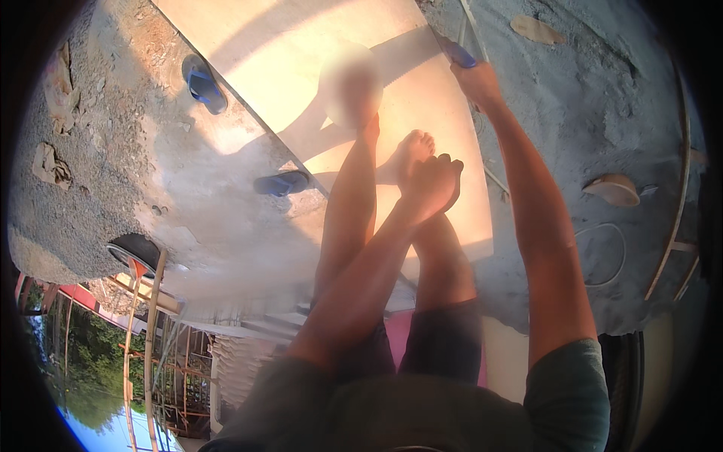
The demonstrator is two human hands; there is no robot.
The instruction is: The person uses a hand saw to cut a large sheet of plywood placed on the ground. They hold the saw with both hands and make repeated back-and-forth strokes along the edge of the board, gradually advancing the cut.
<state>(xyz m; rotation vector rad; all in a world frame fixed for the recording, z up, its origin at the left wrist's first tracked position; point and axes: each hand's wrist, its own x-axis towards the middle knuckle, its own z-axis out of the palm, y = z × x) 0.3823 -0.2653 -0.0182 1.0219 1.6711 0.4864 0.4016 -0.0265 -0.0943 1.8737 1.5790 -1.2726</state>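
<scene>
I am over a large pale board [279, 53] with my bare feet [418, 143] on it; my left foot is blurred out. My left hand [431, 184] is closed in front of my right foot and over my lower shin, hiding part of them; what, if anything, is inside its fingers is unclear. My right hand [477, 81] reaches out to the board's right edge, closed on a blue object [461, 56], which is too small and shaded to identify.
Two blue flip-flops [203, 84] [280, 183] lie on rough ground left of the board. A black bucket [135, 248], bamboo poles [151, 354] and trees show lower left. A grey dusty surface on the right holds curved scraps [610, 188], a hose loop and wooden strips [670, 248].
</scene>
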